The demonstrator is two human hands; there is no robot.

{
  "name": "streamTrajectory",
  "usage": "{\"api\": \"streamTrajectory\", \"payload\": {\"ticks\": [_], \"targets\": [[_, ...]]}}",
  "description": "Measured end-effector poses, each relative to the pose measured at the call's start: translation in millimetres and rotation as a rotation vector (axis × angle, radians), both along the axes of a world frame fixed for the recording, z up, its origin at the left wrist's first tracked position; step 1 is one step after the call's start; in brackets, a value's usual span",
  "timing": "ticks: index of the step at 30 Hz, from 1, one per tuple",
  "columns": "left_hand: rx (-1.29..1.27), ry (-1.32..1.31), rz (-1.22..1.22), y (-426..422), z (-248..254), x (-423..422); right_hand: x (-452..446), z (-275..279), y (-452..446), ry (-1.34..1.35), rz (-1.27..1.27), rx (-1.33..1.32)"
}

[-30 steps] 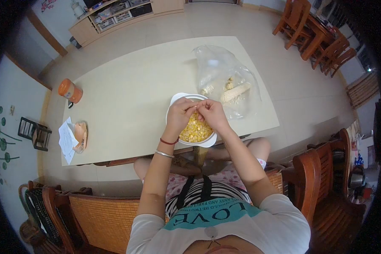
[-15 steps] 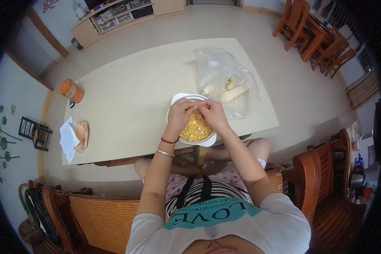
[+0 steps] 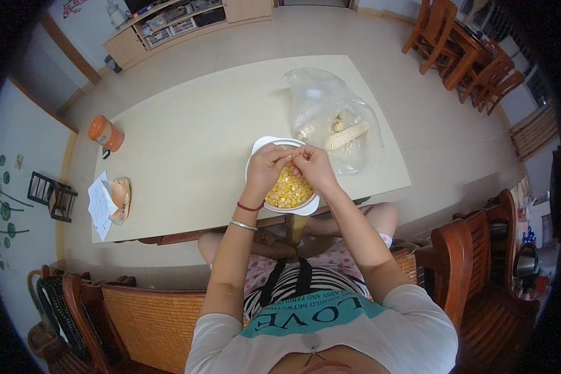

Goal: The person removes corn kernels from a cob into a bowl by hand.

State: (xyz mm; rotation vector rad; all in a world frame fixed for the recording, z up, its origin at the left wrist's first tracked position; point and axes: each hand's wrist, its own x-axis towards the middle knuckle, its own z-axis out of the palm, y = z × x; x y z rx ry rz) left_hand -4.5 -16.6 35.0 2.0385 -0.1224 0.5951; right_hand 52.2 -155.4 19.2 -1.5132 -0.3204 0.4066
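Observation:
A white bowl (image 3: 309, 206) with two side handles stands near the table's front edge, holding many yellow corn kernels (image 3: 288, 192). Over its far half, my left hand (image 3: 267, 167) and my right hand (image 3: 312, 166) meet with fingertips pinched together. Whatever sits between the fingers is too small to make out. Just beyond the bowl to the right lies a clear plastic bag (image 3: 318, 93). A stripped corn cob (image 3: 348, 136) rests on it, with smaller cob pieces beside it.
At the table's (image 3: 199, 143) left side stand an orange canister (image 3: 105, 133), some white papers (image 3: 100, 206) and a packaged item (image 3: 121, 199). Wooden chairs (image 3: 480, 262) are at my right. A low cabinet (image 3: 187, 31) runs along the far wall.
Both hands stay over the bowl, with only slight finger movement. Bowl, bag and cob keep their places.

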Motion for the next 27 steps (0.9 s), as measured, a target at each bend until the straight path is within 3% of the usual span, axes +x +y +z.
{"api": "streamTrajectory", "payload": {"ticks": [12,18,20,22,25,27], "targets": [[0.008,-0.041,0.028,-1,4,-1,-1,2,-1,0.000,0.014,-0.003],[0.089,0.002,0.142,6,11,-10,6,20,-30,0.109,-0.209,0.383],[0.146,0.047,0.098,12,9,-15,26,31,-54,0.002,-0.309,0.353],[0.254,0.072,0.082,15,1,-15,60,24,-81,-0.035,-0.365,0.200],[0.352,0.083,0.046,13,-1,-14,90,13,-110,-0.116,-0.353,-0.404],[0.364,0.063,0.052,12,-1,-14,102,-2,-122,-0.310,-0.340,-0.689]]}}
